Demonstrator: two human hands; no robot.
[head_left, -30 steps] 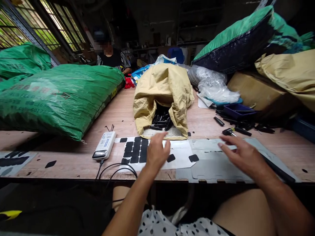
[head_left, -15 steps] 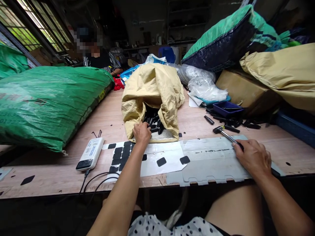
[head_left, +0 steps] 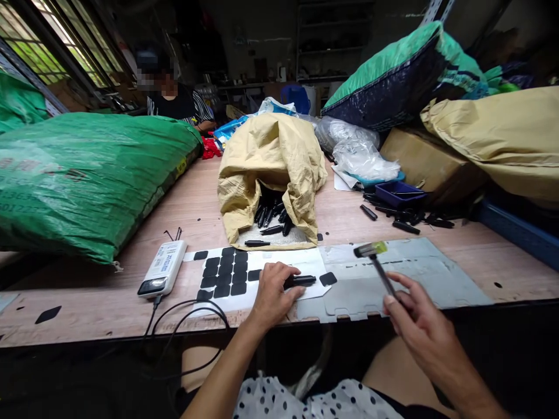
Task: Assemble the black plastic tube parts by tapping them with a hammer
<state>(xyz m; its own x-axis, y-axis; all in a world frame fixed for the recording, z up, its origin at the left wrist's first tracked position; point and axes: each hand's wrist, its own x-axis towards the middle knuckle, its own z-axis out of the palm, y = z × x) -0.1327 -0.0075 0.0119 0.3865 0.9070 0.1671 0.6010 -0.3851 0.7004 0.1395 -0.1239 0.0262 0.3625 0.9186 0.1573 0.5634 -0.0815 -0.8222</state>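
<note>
My left hand (head_left: 276, 295) is closed round a black pen-like piece (head_left: 305, 280), held low over the white sheet (head_left: 262, 299) with black rounded-square pads. In my right hand (head_left: 417, 317) is a small hammer (head_left: 375, 256), gripped by its handle, its black and yellow head raised over the grey board (head_left: 414, 262). More black pen-like pieces (head_left: 271, 215) lie in the mouth of a beige sack (head_left: 273, 145). One loose black piece (head_left: 257, 243) rests at the sack's front edge. The far end of the held piece is hidden by my fingers.
A green sack (head_left: 91, 180) bulges on the left, beside a white power bank (head_left: 163, 267) with a cable. At right are a purple tray (head_left: 399, 195), scattered black pieces (head_left: 406, 227) and a cardboard box (head_left: 432, 163). A co-worker (head_left: 179, 102) sits across the table.
My left hand has come out of the sack's mouth with a black piece, back onto the white sheet. My right hand has lifted the hammer off the board and moved left.
</note>
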